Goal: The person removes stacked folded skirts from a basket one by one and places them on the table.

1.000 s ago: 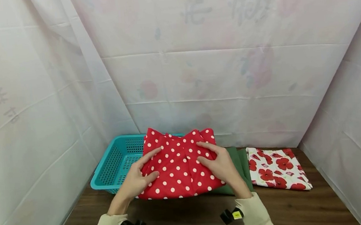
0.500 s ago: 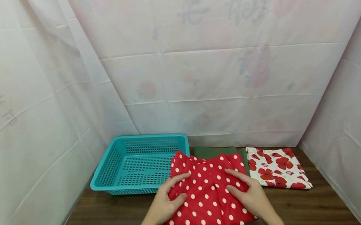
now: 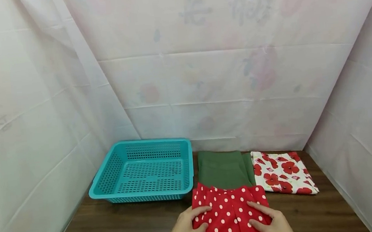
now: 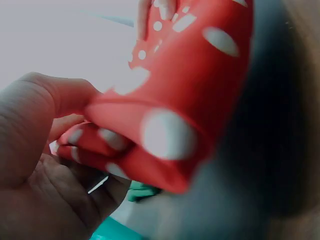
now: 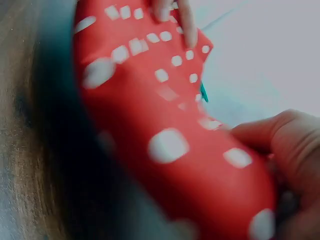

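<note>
A folded red cloth with white polka dots (image 3: 229, 216) is at the bottom of the head view, its lower part cut off by the frame. My left hand (image 3: 186, 228) grips its left side; in the left wrist view the thumb (image 4: 65, 95) presses over layered folds, with fingers beneath. On the right side my right hand (image 3: 273, 224) holds the cloth, and the right wrist view shows that thumb (image 5: 265, 131) against its edge. Behind it lies a folded dark green cloth (image 3: 223, 168), its front edge overlapped by the red one.
A turquoise plastic basket (image 3: 152, 169) with perforated sides stands at the back left of the dark wooden table (image 3: 129, 226). To the right lies a folded white cloth with red flowers (image 3: 285, 173). White printed sheets (image 3: 222, 79) hang behind and at both sides.
Both hands have brought the polka-dot cloth from in front of the basket toward the near edge and to the right. The basket and the green cloth have come into fuller view.
</note>
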`<state>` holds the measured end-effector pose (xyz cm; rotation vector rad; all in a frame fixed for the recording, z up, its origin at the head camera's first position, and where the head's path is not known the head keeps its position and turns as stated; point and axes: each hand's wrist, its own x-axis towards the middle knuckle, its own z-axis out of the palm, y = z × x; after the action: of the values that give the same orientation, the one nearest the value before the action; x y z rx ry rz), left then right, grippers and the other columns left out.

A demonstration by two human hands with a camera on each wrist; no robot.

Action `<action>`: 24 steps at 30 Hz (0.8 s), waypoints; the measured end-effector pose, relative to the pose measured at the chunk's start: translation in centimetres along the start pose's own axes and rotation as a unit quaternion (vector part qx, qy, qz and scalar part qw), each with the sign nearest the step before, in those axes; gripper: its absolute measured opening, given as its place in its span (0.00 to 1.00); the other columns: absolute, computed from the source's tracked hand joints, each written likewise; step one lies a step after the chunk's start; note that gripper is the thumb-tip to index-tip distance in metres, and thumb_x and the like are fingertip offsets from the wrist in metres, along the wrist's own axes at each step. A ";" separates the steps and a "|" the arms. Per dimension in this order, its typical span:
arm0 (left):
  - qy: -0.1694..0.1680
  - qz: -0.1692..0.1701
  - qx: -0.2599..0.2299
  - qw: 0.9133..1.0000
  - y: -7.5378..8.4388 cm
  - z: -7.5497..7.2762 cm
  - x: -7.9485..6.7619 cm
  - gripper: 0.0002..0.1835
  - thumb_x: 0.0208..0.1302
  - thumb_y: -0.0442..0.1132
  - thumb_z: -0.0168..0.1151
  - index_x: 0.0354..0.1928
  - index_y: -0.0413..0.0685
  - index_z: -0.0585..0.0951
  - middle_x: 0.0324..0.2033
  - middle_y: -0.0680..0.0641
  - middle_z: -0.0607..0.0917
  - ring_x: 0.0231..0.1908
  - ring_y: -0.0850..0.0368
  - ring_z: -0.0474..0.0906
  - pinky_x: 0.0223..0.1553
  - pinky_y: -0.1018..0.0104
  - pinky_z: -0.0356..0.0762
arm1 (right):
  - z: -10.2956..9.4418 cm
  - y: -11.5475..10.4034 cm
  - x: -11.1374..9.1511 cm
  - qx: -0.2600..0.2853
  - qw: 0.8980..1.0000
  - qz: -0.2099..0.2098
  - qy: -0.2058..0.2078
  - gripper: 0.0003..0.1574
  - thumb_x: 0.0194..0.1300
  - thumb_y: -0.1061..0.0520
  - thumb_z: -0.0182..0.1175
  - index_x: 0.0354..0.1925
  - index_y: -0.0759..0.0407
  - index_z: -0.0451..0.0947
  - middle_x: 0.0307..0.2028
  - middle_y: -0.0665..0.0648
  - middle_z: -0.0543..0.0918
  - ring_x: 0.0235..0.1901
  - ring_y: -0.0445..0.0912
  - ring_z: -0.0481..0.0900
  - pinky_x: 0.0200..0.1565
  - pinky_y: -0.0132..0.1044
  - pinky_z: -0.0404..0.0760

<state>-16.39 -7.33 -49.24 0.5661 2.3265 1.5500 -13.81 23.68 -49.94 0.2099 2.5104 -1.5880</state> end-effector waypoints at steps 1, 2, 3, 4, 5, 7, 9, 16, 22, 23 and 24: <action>-0.001 -0.005 0.009 1.000 -0.3 0.2 0.1 0.26 0.60 0.37 0.73 0.62 0.57 0.82 0.61 0.42 0.76 0.60 0.44 0.72 0.42 0.54 0.89 | 0.1 0.3 0.2 -0.009 1.000 -0.001 -0.005 0.38 0.59 0.52 0.76 0.67 0.55 0.79 0.60 0.68 0.79 0.54 0.55 0.79 0.45 0.49 0.89; -0.001 -0.009 0.015 1.000 -0.6 0.4 0.2 0.26 0.60 0.37 0.73 0.62 0.56 0.82 0.61 0.42 0.77 0.59 0.44 0.72 0.42 0.53 0.89 | 0.1 0.5 0.3 -0.018 1.000 -0.002 -0.008 0.38 0.59 0.53 0.76 0.67 0.55 0.79 0.60 0.69 0.79 0.54 0.55 0.79 0.45 0.49 0.89; -0.001 -0.017 0.020 1.000 -0.8 0.6 0.4 0.26 0.60 0.37 0.73 0.62 0.56 0.82 0.61 0.42 0.77 0.59 0.45 0.72 0.42 0.53 0.89 | 0.2 0.6 0.5 -0.027 1.000 -0.001 -0.008 0.38 0.58 0.53 0.76 0.66 0.55 0.79 0.59 0.68 0.80 0.53 0.55 0.79 0.46 0.50 0.89; -0.001 -0.023 0.026 0.999 -1.1 0.7 0.5 0.26 0.60 0.37 0.73 0.61 0.55 0.82 0.60 0.42 0.77 0.58 0.45 0.72 0.42 0.52 0.89 | 0.3 0.8 0.6 -0.034 0.999 -0.001 -0.008 0.38 0.58 0.53 0.77 0.66 0.56 0.80 0.58 0.68 0.81 0.52 0.55 0.79 0.46 0.50 0.89; 0.001 -0.032 0.031 0.999 -1.2 0.8 0.6 0.26 0.59 0.37 0.74 0.61 0.55 0.83 0.60 0.42 0.77 0.58 0.45 0.72 0.42 0.52 0.89 | 0.3 1.0 0.7 -0.040 0.999 0.002 -0.008 0.37 0.58 0.53 0.77 0.65 0.55 0.80 0.58 0.67 0.81 0.52 0.54 0.79 0.46 0.50 0.89; 0.005 -0.049 0.039 0.998 -1.6 0.9 0.8 0.25 0.59 0.38 0.74 0.60 0.54 0.83 0.60 0.42 0.78 0.58 0.45 0.72 0.41 0.50 0.89 | 0.3 1.4 1.0 -0.051 0.999 0.009 -0.010 0.37 0.56 0.53 0.78 0.64 0.55 0.81 0.56 0.67 0.82 0.50 0.54 0.79 0.46 0.51 0.89; 0.003 -0.072 0.043 0.996 -1.8 0.8 0.9 0.24 0.58 0.38 0.75 0.59 0.52 0.84 0.58 0.42 0.78 0.57 0.45 0.72 0.41 0.47 0.89 | 0.3 1.8 1.1 -0.052 0.998 0.022 -0.025 0.37 0.57 0.52 0.77 0.64 0.56 0.81 0.55 0.67 0.82 0.50 0.55 0.79 0.46 0.51 0.89; -0.022 -0.135 0.046 0.989 -2.5 0.8 1.0 0.20 0.58 0.34 0.74 0.54 0.48 0.85 0.52 0.42 0.81 0.52 0.43 0.74 0.43 0.40 0.86 | 0.4 3.3 1.6 -0.053 0.995 0.042 -0.080 0.37 0.59 0.47 0.76 0.63 0.59 0.79 0.52 0.66 0.80 0.50 0.58 0.78 0.46 0.53 0.88; -0.031 -0.157 0.049 0.986 -2.1 0.9 1.1 0.19 0.56 0.34 0.76 0.51 0.50 0.87 0.49 0.43 0.81 0.51 0.44 0.73 0.43 0.39 0.85 | -0.2 4.1 2.2 -0.043 0.992 0.042 -0.109 0.37 0.59 0.48 0.76 0.63 0.58 0.77 0.53 0.64 0.78 0.51 0.58 0.77 0.45 0.50 0.88; -0.034 -0.160 0.048 0.985 -2.1 0.9 1.1 0.18 0.56 0.34 0.76 0.51 0.51 0.87 0.49 0.44 0.81 0.51 0.44 0.73 0.43 0.39 0.86 | -0.3 4.2 2.2 -0.040 0.991 0.040 -0.120 0.37 0.60 0.48 0.75 0.63 0.60 0.76 0.53 0.64 0.78 0.52 0.58 0.76 0.45 0.50 0.88; -0.037 -0.162 0.046 0.985 -2.0 0.8 1.1 0.18 0.56 0.34 0.76 0.50 0.51 0.87 0.49 0.44 0.81 0.51 0.44 0.73 0.43 0.39 0.86 | -0.5 4.3 2.2 -0.037 0.990 0.038 -0.133 0.37 0.62 0.48 0.74 0.64 0.61 0.75 0.53 0.64 0.78 0.52 0.57 0.76 0.46 0.50 0.88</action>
<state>-17.27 -6.84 -51.45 0.2440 2.3047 1.2582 -15.09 26.04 -54.03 0.0752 2.3222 -1.3893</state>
